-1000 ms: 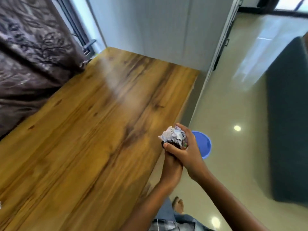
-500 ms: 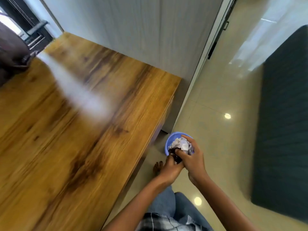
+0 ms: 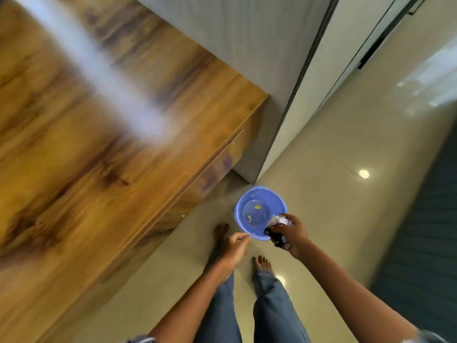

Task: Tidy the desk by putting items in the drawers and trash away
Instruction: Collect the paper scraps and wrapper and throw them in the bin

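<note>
My right hand [image 3: 291, 235] grips a wad of crumpled white paper and a dark wrapper [image 3: 276, 229] over the near right rim of a blue plastic bin [image 3: 261, 194] on the floor. A couple of small yellow scraps lie on the bin's bottom. My left hand [image 3: 233, 248] hangs beside the bin's near left rim, holding nothing, fingers loosely curled. The wooden desk [image 3: 86, 157] fills the left of the view, its top blurred.
A grey cabinet wall [image 3: 259, 58] stands behind the desk's far end. A dark green sofa [image 3: 425, 231] runs along the right. My bare feet [image 3: 262, 264] stand on the shiny beige tile floor just short of the bin.
The view has swung from the desk down to the floor. My left hand has let go of the wad and dropped away, while my right hand carries it over the bin.
</note>
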`<state>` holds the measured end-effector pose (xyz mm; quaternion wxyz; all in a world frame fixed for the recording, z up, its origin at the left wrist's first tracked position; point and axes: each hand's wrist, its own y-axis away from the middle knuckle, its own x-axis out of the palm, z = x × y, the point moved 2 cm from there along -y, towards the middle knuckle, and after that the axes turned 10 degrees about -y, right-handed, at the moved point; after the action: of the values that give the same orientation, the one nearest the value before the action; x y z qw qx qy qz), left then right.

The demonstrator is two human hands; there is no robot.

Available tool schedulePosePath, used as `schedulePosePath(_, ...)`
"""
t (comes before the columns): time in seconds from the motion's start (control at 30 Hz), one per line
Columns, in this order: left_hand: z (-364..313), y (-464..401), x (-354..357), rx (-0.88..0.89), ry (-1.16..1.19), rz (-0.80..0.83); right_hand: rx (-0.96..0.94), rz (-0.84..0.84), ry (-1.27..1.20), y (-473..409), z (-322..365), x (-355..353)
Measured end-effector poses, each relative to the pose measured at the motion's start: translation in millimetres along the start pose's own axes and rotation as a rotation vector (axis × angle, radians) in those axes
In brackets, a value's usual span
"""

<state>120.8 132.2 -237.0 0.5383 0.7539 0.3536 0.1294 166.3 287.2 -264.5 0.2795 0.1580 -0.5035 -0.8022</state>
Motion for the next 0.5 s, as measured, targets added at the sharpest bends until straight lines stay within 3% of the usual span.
schedulePosePath(0.17, 28.5, -37.8, 27.9, -0.092, 0.036, -0.073, 0.036, 0.016, 0.098, -71.9, -7.4, 2.0)
schedulePosePath(0.5, 27.9, -89.7, 41.8, -0.074, 0.055, -0.111, 0.02, -0.134, 0.376, -168.7, -21.4, 1.3)
